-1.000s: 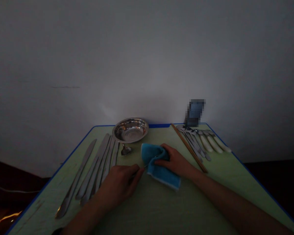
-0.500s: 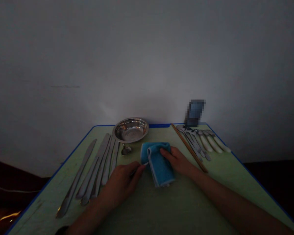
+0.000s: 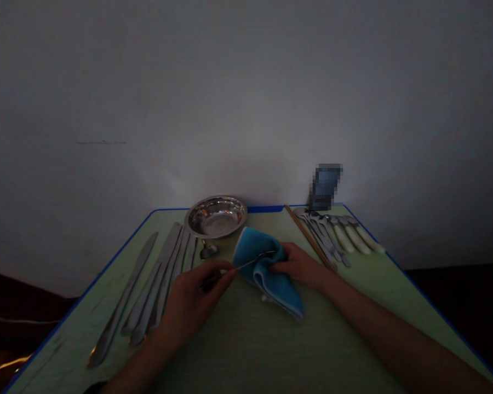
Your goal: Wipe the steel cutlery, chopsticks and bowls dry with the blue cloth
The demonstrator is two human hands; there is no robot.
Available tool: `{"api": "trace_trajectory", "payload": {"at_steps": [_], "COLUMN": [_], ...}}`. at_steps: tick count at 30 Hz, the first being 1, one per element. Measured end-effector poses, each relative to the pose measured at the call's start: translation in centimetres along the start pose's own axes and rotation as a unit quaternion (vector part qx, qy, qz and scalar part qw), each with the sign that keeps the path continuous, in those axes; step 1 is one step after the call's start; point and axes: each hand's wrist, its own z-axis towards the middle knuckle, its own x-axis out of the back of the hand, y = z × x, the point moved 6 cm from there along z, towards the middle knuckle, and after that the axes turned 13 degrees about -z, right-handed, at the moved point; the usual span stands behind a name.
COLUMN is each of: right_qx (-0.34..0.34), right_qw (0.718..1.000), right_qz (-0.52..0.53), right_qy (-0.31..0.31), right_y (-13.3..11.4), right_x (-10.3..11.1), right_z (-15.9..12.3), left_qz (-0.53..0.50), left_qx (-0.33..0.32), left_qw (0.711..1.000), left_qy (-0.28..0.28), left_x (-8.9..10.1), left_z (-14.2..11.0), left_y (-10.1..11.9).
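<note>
My left hand (image 3: 201, 287) is closed around the handle of a slim metal utensil (image 3: 250, 263). Its far end, seen edge-on, curves like a spoon or fork and lies against a blue cloth (image 3: 250, 243). My right hand (image 3: 299, 265) pinches the cloth, which is folded and has a pale edge. Both hands are raised over the middle of the table. Just behind my left hand, a small metal ladle-like piece (image 3: 208, 250) rests below a shiny metal bowl (image 3: 216, 217).
Several table knives (image 3: 123, 295) lie in a row on the left of the green table (image 3: 246, 350). Wooden chopsticks (image 3: 308, 235), metal spoons (image 3: 326, 241) and white-handled utensils (image 3: 355, 238) lie on the right. A blurred-out upright device (image 3: 325, 186) stands at the back by the wall.
The cloth has been opened away from the utensil, whose far end now shows against it. The lower corner of the cloth has swung right. My left hand has shifted slightly left.
</note>
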Motion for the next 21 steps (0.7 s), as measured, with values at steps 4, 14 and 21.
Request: {"api": "trace_trajectory", "payload": {"at_steps": [4, 14, 21], "right_qx": [0.003, 0.021, 0.014], "right_qw": [0.997, 0.973, 0.985], "right_qz": [-0.074, -0.198, -0.137], "right_qy": [0.038, 0.121, 0.100], "right_y": [-1.0, -1.9, -1.4], "right_x": [-0.1, -0.8, -0.3], "right_z": [-0.2, -1.0, -0.8], "left_qz": [-0.007, 0.022, -0.003], "left_qx": [0.013, 0.014, 0.022], "left_qw": [0.999, 1.000, 1.000], "left_qy": [-0.036, -0.016, -0.017], "left_x": [-0.3, 0.5, 0.2], "left_z": [0.0, 0.7, 0.5], "left_y": [0.1, -0.3, -0.1]}}
